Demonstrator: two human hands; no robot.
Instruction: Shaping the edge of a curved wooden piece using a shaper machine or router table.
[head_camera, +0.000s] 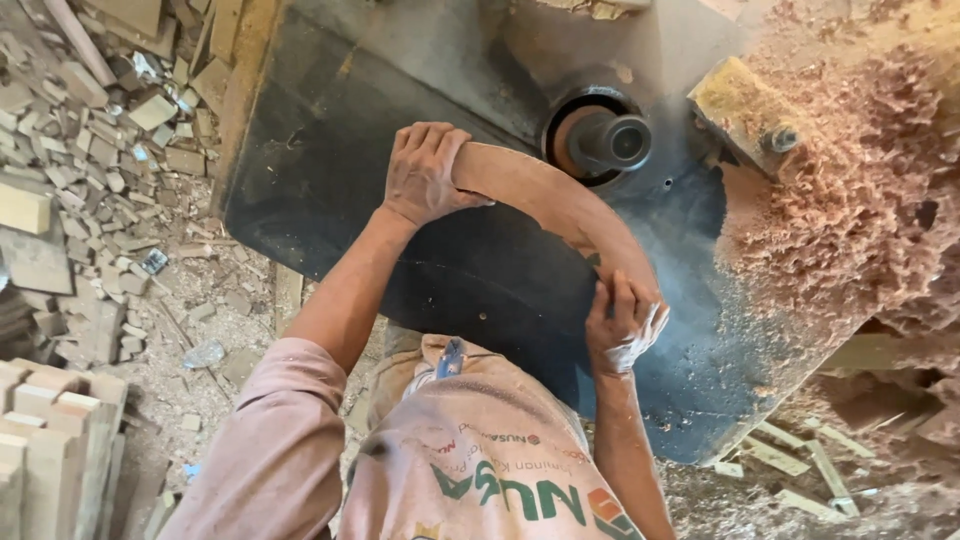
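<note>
A dusty wood workshop seen from above: the floor (200, 300) is littered with sawdust and countless small offcut blocks (110, 130), too many to count, and a stack of pale cut boards (50, 430) stands at 8 o'clock. In the middle lies one dark metal counter (330, 180), a machine top, with one vertical spindle (610, 142) rising from a round opening at about 1 o'clock. A thick heap of reddish shavings (860, 200) covers the counter's edge at 3 o'clock, just beside a yellowish guard block (735, 105).

One curved wooden piece (555, 205) lies flat on the counter, just below the spindle. It is a reddish-brown arc, smooth and dusty, bowed towards the spindle; its long axis runs from 10 o'clock down to 4 o'clock, one end under each hand.

Two hands are at work. The left hand (425, 175) covers the upper end of the arc, fingers curled over and gripping it. The right hand (622, 325) clasps the lower end, fingers wrapped around the wood, dust pale on the knuckles.

At 6 o'clock the person's pinkish shirt (480, 470) fills the foreground.
</note>
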